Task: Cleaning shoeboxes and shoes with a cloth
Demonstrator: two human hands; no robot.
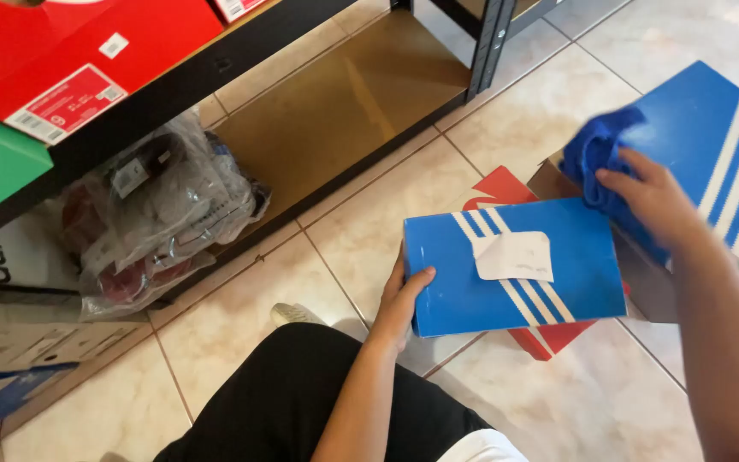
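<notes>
L hand (401,301) is gripping the left end of the blue striped shoebox (515,267), thumb on top, fingers curled under, box lying on the tile floor (318,248) w/ a red box (506,190) poking out behind and under it. R hand (653,198), up-right of the shoebox, is clamping a blue cloth (602,158), fingers closed on it. Best to keep the L grip firm so the shoebox isn't sliding, and keep the cloth bunched, not trailing.
</notes>
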